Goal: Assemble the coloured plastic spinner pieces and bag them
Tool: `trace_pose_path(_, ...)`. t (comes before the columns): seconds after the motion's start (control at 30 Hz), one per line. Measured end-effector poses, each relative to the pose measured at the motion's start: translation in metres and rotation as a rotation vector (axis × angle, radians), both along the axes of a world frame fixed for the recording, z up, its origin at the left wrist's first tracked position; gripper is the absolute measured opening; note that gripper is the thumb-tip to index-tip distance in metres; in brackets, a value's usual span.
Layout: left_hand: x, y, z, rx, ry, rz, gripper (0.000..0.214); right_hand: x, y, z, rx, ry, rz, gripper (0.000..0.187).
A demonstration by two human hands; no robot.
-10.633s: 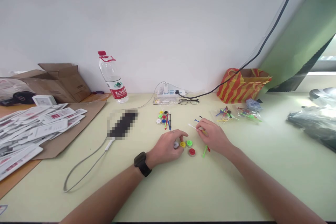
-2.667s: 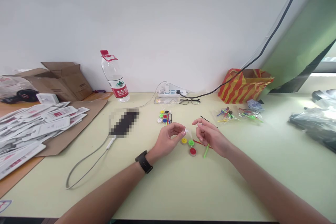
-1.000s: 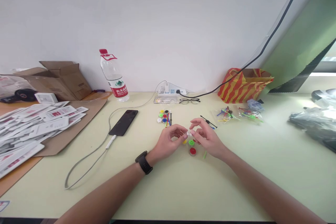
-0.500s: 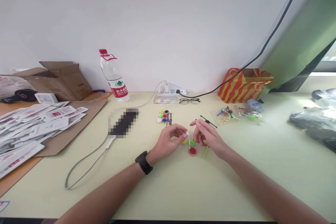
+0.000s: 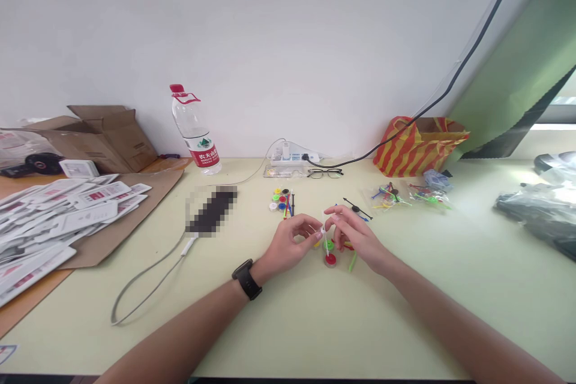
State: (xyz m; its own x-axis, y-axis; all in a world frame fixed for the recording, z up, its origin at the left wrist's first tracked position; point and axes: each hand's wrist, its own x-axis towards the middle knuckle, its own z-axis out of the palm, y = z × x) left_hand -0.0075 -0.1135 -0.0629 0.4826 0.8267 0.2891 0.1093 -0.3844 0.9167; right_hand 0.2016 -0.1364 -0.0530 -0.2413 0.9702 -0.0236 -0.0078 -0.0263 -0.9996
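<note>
My left hand (image 5: 292, 241), with a black watch on its wrist, pinches a thin white plastic stick (image 5: 327, 245) near its top. The stick stands nearly upright, its lower end at a small red round plastic piece (image 5: 330, 260) on the table. Close beside the stick's top is my right hand (image 5: 353, 234), index finger and thumb apart and the other fingers curled. Whether its fingertips touch the stick I cannot tell. Behind the stick lies a green round piece (image 5: 329, 245), and a yellow one is partly hidden by my left fingers. A light-green strip (image 5: 353, 261) lies under my right hand.
Small coloured discs (image 5: 276, 198) and thin sticks (image 5: 292, 205) lie beyond my left hand. Further back are eyeglasses (image 5: 324, 173) and a power strip (image 5: 294, 156). Bagged coloured parts (image 5: 389, 195) lie right. A bottle (image 5: 198, 132), cable (image 5: 135, 310) and white cards (image 5: 94, 210) are left.
My right index finger and thumb have moved left, closer to the top of the white stick. The stick's lower end has shifted slightly right, over the red piece. My left hand has barely moved.
</note>
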Motion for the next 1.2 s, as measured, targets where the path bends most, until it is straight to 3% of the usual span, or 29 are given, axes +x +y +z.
trace_pose_path(0.37,0.001,-0.002,0.0,0.063,0.028,-0.002,0.021,-0.003,0.001,-0.002,-0.026,-0.008,0.011,0.046)
trace_pose_path(0.63,0.001,-0.001,-0.001,0.101,0.04,0.07,0.02,0.0,0.005,-0.004,-0.054,0.005,-0.139,0.045)
trace_pose_path(0.83,0.0,0.001,-0.003,0.132,0.03,0.137,0.02,0.003,0.003,0.008,-0.258,0.245,0.154,0.044)
trace_pose_path(1.07,0.001,0.002,-0.002,0.121,0.041,0.13,0.02,0.002,0.008,-0.001,-0.153,0.225,-0.012,0.04)
trace_pose_path(1.2,0.002,0.0,0.001,0.123,0.047,0.126,0.018,0.003,0.009,-0.007,-0.104,0.193,-0.035,0.038)
